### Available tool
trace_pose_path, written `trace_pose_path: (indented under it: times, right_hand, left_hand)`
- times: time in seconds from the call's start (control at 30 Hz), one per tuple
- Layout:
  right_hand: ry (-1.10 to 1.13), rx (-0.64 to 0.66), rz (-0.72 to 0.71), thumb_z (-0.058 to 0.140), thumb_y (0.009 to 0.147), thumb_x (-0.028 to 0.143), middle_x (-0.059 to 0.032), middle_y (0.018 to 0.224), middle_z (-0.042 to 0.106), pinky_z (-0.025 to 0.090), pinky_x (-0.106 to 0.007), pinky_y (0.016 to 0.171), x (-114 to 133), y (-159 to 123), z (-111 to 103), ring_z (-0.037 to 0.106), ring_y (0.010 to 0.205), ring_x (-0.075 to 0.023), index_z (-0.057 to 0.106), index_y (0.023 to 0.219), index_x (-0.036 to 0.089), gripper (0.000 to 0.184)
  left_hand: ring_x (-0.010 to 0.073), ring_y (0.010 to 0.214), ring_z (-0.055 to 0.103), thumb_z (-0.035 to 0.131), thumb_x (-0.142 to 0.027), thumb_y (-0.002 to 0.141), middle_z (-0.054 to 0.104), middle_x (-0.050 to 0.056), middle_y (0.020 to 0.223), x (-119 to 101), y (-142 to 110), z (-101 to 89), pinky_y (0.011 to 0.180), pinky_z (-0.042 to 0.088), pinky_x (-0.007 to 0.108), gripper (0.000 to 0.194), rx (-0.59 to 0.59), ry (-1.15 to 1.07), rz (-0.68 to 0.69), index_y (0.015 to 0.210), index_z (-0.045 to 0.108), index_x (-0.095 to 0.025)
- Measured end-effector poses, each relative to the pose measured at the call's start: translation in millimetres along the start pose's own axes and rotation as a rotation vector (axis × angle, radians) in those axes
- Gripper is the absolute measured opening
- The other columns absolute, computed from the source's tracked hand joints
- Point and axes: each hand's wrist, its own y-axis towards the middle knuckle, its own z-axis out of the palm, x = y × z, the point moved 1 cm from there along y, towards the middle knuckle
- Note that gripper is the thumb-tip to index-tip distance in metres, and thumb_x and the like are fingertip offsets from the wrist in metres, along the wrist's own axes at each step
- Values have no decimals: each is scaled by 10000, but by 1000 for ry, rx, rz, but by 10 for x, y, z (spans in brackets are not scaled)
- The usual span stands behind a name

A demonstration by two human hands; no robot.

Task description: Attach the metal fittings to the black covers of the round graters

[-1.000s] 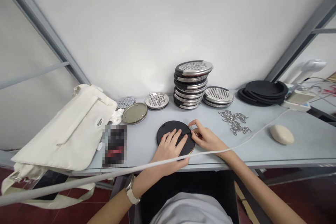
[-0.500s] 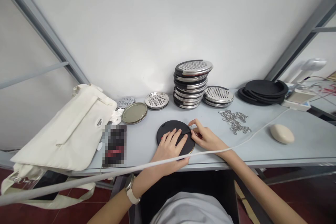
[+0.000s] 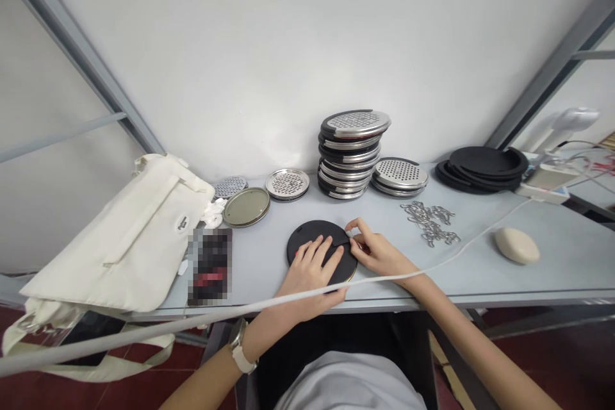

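Observation:
A round black disc [image 3: 314, 232] lies on the table in front of me, a gold-coloured edge showing at its lower right. My left hand [image 3: 312, 269] rests flat on top of it, fingers spread, covering much of its surface. At the disc's upper right rim, my right hand [image 3: 369, 248] pinches a small metal clip [image 3: 350, 234] between thumb and forefinger. The clip touches the disc's edge, and the fingers partly hide it. Right of that hand is a loose pile of small metal clips [image 3: 430, 223].
Round graters [image 3: 353, 154] form a tall stack by the wall, with a shorter stack [image 3: 400, 173] beside it. Black round trays [image 3: 480, 166] sit farther right, near a beige oval object [image 3: 517, 245]. A white cable [image 3: 298, 295] crosses before my forearms. A cream bag [image 3: 129, 237] lies left.

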Motion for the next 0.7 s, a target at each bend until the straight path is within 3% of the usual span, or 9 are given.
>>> trace_pose_path:
  times: [0.7]
  right_hand:
    - [-2, 4, -10, 375, 894, 249, 83, 555, 443, 294, -218, 503, 9, -3, -5, 434, 474, -117, 336, 1078, 196, 196]
  left_hand:
    - [310, 1310, 363, 500, -453, 858, 412, 146, 1410, -19, 11, -16, 1026, 337, 457, 585, -30, 13, 6, 1363, 418, -170]
